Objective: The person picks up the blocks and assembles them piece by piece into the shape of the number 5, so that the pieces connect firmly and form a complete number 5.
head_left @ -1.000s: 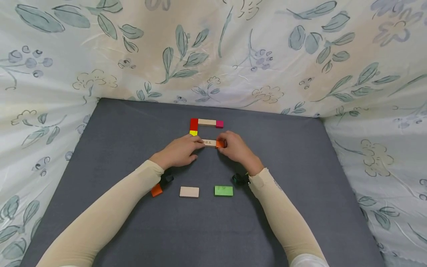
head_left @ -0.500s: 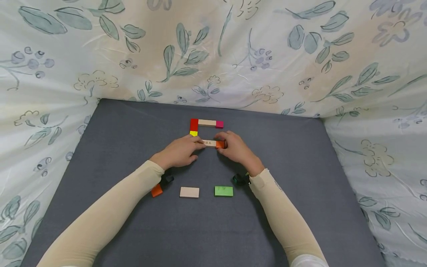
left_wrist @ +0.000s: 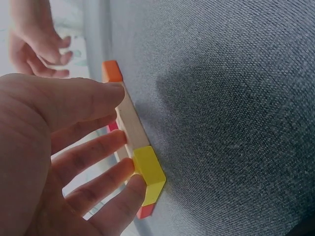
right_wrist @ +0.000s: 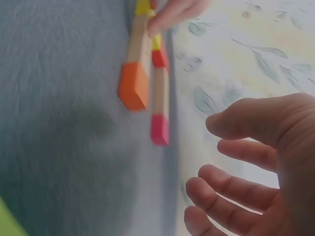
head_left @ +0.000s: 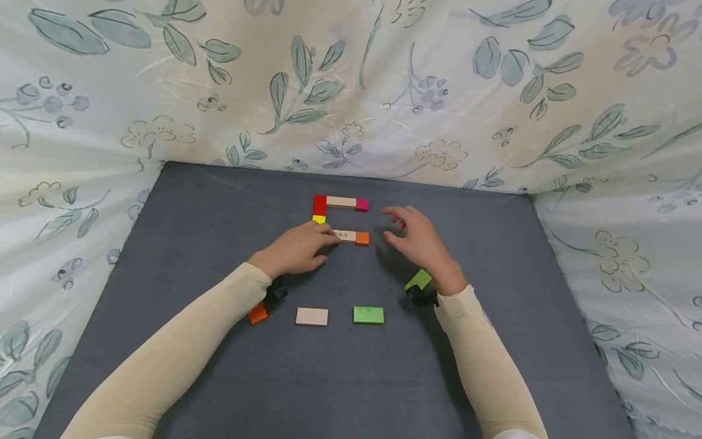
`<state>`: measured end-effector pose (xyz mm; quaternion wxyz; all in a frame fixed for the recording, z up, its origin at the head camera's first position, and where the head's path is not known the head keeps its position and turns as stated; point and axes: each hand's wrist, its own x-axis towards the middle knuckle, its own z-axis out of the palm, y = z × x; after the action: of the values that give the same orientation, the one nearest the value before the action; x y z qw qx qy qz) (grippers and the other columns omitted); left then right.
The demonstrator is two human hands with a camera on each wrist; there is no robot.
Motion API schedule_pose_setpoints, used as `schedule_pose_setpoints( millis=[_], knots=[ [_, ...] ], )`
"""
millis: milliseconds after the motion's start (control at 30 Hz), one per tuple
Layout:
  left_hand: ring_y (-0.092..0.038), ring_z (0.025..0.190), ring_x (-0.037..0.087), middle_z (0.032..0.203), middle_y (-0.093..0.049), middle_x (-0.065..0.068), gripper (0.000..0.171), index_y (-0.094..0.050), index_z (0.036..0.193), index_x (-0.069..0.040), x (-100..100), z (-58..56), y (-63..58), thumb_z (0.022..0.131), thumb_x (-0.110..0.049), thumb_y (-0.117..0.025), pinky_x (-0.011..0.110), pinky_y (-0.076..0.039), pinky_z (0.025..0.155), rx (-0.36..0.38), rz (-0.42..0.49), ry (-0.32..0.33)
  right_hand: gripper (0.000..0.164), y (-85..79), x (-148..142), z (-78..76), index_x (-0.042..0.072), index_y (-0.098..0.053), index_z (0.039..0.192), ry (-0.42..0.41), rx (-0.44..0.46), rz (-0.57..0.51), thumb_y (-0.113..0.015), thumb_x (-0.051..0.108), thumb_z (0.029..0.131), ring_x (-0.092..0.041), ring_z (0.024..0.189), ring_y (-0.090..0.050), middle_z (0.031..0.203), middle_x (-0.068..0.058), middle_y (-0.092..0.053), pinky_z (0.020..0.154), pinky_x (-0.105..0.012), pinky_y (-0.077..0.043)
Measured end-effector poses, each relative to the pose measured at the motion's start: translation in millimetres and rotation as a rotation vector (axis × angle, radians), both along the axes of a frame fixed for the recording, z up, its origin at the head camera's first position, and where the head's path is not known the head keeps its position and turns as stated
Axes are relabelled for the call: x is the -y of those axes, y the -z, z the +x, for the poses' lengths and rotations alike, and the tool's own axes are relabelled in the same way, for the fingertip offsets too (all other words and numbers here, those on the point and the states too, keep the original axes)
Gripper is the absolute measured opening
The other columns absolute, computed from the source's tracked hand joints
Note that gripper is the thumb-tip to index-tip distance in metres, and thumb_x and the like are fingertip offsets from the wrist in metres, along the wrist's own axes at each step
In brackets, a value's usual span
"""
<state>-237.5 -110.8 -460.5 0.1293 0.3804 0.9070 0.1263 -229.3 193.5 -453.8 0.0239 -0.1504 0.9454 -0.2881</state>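
My left hand rests at the left end of a row of blocks, fairly straight fingers touching the yellow block and the wooden block. Printed characters mark the wooden block's top. An orange block ends that row on the right. My right hand hovers to the right of it, holding nothing, fingers loosely bent and apart. Behind, a red block, a plain wooden block and a magenta block form the other row. My left hand covers part of the yellow and wooden blocks.
Closer to me lie an orange block partly behind the left sleeve, a pale wooden block and a green block. A light green block is beside my right wrist. Floral cloth hangs behind the grey tabletop.
My right hand has let go of the orange block at the row's end and moved right, uncovering the light green block by its wrist. My left hand stays where it was.
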Motion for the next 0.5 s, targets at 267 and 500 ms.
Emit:
schedule_pose_setpoints(
  millis=[267,500],
  knots=[
    [-0.057,0.131,0.028,0.147,-0.062,0.01,0.054,-0.065,0.151,-0.01,0.7,-0.6,0.0,0.1,-0.02,-0.08,0.045,-0.053,0.109,-0.003,-0.009,-0.008,0.049,-18.2,-31.9,23.4,0.009,-0.065,0.148,0.036,-0.033,0.02,-0.078,0.014,0.101,-0.034,0.101,-0.059,0.126,-0.018,-0.065,0.081,-0.05,-0.048],
    [-0.056,0.133,0.029,0.149,-0.061,0.01,0.055,-0.065,0.152,-0.009,-1.1,-0.7,1.3,0.1,-0.02,-0.08,0.045,-0.052,0.11,0.003,-0.015,-0.011,0.045,-23.6,-50.8,45.8,0.007,-0.067,0.145,0.079,-0.044,0.072,-0.078,0.013,0.101,-0.035,0.097,-0.06,0.124,-0.017,-0.064,0.077,-0.048,-0.048]
  ],
)
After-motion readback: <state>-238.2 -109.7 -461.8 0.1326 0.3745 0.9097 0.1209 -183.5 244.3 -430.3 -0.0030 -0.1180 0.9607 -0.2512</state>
